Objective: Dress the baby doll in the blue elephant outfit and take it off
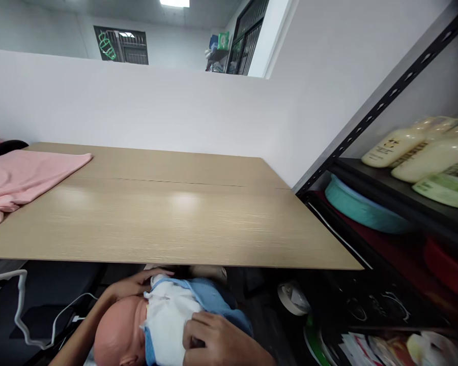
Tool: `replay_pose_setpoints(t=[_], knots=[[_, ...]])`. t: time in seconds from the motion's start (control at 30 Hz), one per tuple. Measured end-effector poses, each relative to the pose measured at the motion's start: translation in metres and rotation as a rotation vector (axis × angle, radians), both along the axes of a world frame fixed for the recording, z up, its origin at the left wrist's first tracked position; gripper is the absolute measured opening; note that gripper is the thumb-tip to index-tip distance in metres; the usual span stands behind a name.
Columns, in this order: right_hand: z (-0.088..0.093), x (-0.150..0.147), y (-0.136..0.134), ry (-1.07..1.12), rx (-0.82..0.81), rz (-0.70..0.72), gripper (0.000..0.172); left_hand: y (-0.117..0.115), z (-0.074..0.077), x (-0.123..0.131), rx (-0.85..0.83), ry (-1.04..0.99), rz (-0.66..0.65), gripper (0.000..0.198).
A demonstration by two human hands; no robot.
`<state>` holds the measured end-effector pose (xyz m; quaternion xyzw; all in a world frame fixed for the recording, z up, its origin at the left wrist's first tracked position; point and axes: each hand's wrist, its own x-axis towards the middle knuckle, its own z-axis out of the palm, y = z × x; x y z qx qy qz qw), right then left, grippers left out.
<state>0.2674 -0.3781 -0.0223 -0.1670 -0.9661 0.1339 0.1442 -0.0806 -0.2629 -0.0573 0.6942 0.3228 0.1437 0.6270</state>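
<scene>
A baby doll in a white and blue garment lies low in the view, below the front edge of the wooden table. My left hand cups the doll at the neck and shoulder, fingers curled round it. My right hand presses on the doll's chest, fingers bent and gripping the white cloth.
A pink cloth lies on the table's left end. A black metal shelf at the right holds cream bottles, a teal round tub and red items. A white cable hangs at the lower left. A white partition wall stands behind the table.
</scene>
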Motion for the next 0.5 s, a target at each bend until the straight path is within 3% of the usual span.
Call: replay_pose_setpoints(t=[0.07,0.13,0.2,0.3,0.4,0.5], knots=[[-0.007,-0.007,0.000,0.008,0.071,0.032,0.019,-0.005,0.001,-0.016,-0.076,0.033,0.010,0.051],[-0.010,-0.014,0.001,0.020,0.120,0.047,0.024,-0.017,0.015,-0.020,-0.044,0.013,-0.016,0.052],[-0.010,-0.018,0.004,0.016,0.158,0.035,0.026,-0.034,0.035,-0.006,0.118,-0.028,-0.092,0.064],[-0.006,-0.018,0.006,-0.010,0.191,0.002,0.026,-0.061,0.056,0.033,0.314,-0.007,-0.212,0.097],[-0.009,-0.011,0.001,-0.031,0.233,-0.035,0.030,-0.077,0.056,0.064,0.420,0.077,-0.198,0.080],[-0.028,0.002,-0.011,-0.016,0.285,-0.106,0.023,-0.078,0.048,0.069,0.389,0.121,-0.156,0.057]])
